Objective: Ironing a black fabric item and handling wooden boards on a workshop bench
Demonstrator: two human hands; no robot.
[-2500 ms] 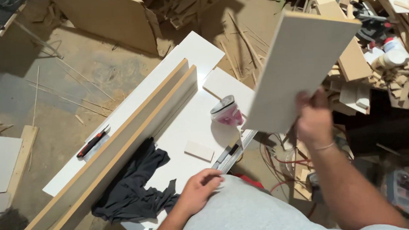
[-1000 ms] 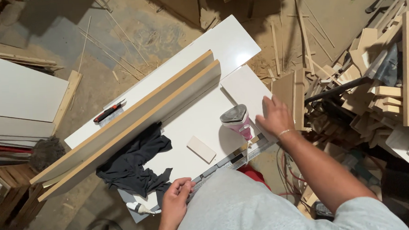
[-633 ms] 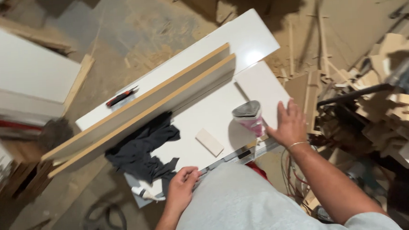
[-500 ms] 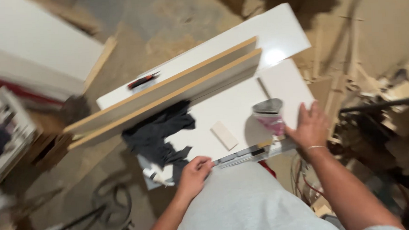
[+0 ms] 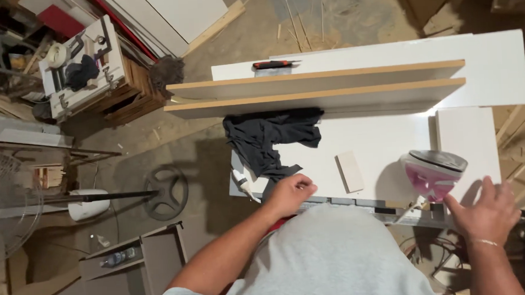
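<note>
Setting: cluttered woodworking shop with a dusty concrete floor (image 5: 351,11) strewn with offcuts; a white laminate worktop (image 5: 388,141) sits in front of the person.
Left hand: the left hand (image 5: 289,194) rests on the near edge of the worktop, fingers curled loosely inward; whether they grip anything cannot be told.
Right hand: the right hand (image 5: 484,210) lies at the near right corner of the worktop, fingers spread and released, holding nothing, just beside the iron.
Iron: a pink-and-white clothes iron (image 5: 434,171) stands on its heel on the worktop, soleplate tilted up.
Near edge: a long metal ruler (image 5: 361,203) lies along the front rim between the two hands.
Block: a small white rectangular block (image 5: 350,171) lies flat between the hands, apart from both.
Cloth: a crumpled dark grey cloth (image 5: 271,141) hangs over the left end, just beyond the left hand.
Boards: two long white boards with raw tan edges (image 5: 316,91) lie side by side across the worktop.
Far rim: a red-and-black marker (image 5: 273,64) lies beyond the boards.
</note>
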